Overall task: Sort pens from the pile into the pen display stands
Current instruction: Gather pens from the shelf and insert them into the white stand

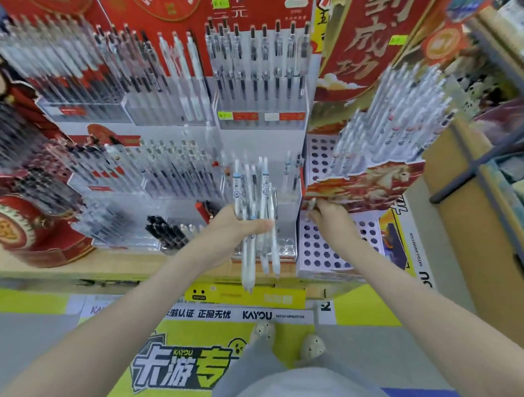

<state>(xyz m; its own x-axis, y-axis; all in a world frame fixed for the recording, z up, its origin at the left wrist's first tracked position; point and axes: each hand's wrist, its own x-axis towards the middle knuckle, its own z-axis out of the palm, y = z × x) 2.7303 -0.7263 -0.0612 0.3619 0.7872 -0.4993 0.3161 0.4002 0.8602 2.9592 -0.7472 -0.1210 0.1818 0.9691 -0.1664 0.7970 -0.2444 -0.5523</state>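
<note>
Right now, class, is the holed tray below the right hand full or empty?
Empty as far as it shows: the tray has open holes with nothing standing in them; the right hand covers part.

Cannot see the fingers of the left hand behind the bunch of pens. Cannot tell what the right hand touches. Too blurry to count in the far-left stands.

Red stand overhangs open holes in the purple tray.
</note>
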